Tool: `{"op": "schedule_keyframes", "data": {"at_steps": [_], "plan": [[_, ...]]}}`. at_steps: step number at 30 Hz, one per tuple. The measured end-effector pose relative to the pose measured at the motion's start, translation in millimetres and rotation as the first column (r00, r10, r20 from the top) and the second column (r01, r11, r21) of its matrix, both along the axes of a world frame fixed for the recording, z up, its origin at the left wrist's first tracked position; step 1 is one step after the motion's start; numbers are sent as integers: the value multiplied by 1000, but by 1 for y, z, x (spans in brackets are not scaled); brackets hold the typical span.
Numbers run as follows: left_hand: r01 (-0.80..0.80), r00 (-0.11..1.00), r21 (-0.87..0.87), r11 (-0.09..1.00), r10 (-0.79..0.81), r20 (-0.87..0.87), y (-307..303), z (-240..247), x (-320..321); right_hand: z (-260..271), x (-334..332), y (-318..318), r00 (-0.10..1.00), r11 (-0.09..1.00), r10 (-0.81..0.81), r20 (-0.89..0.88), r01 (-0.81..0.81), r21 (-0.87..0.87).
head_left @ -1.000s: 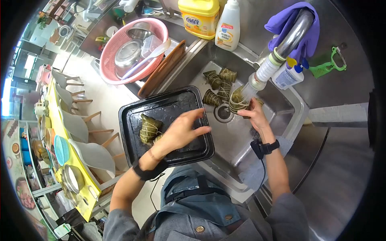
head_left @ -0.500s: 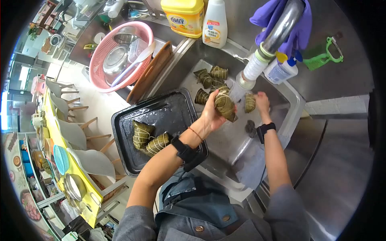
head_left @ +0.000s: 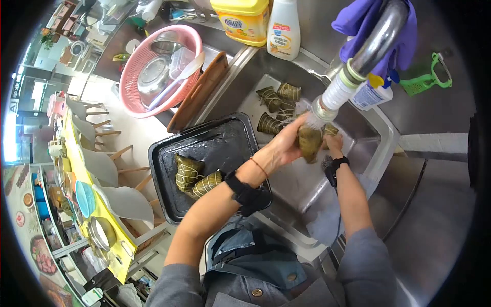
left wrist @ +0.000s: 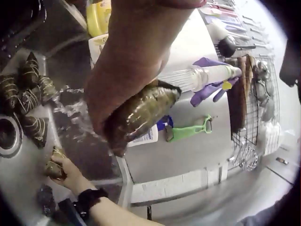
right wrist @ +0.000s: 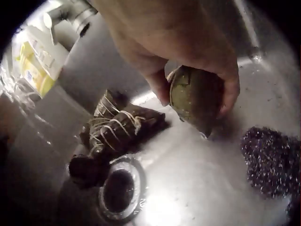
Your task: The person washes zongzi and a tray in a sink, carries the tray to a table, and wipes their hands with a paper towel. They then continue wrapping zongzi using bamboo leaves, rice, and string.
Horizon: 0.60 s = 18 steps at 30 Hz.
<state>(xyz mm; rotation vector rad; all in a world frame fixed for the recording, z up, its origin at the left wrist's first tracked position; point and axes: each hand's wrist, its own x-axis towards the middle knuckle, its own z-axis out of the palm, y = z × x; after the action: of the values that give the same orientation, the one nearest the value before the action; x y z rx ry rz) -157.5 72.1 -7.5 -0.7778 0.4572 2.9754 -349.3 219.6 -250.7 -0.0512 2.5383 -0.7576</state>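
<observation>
My left hand (head_left: 284, 144) grips a leaf-wrapped rice dumpling (head_left: 310, 144) right under the tap (head_left: 325, 105), and water splashes over its top. Lower in the sink, my right hand (head_left: 335, 145) pinches another rice dumpling (right wrist: 195, 99) between thumb and fingers, its pointed end facing down in the right wrist view. Several string-tied rice dumplings (head_left: 286, 109) lie together near the drain (right wrist: 120, 188). On the black tray (head_left: 232, 146) to the left rest two more, one rice dumpling (head_left: 187, 173) beside the other (head_left: 208, 183).
A dark scouring pad (right wrist: 270, 160) lies on the sink floor near my right hand. Behind the sink stand a yellow jug (head_left: 240, 23) and a white bottle (head_left: 284, 30). Purple gloves (head_left: 353, 46) drape over the tap. A pink basket (head_left: 130, 84) of bowls sits beyond a brown board (head_left: 199, 92).
My left hand, bare over the tray at first, took a rice dumpling and has carried it right into the water. My right hand left the stream and holds a rice dumpling lower in the sink.
</observation>
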Motion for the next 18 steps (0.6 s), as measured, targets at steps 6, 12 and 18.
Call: {"op": "schedule_keyframes", "data": {"at_steps": [6, 12, 18], "plan": [[249, 948, -585, 772, -72, 309, -16, 29, 63, 108, 56, 9, 932, 762, 96, 350, 157, -628], [639, 742, -768, 47, 229, 631, -82, 34, 151, 184, 85, -20, 902, 656, 429, 47, -275, -703], [703, 692, -588, -401, 193, 696, -102, 20, 190, 230, 88, -43, 598, 596, 800, -47, -802, -48]]}}
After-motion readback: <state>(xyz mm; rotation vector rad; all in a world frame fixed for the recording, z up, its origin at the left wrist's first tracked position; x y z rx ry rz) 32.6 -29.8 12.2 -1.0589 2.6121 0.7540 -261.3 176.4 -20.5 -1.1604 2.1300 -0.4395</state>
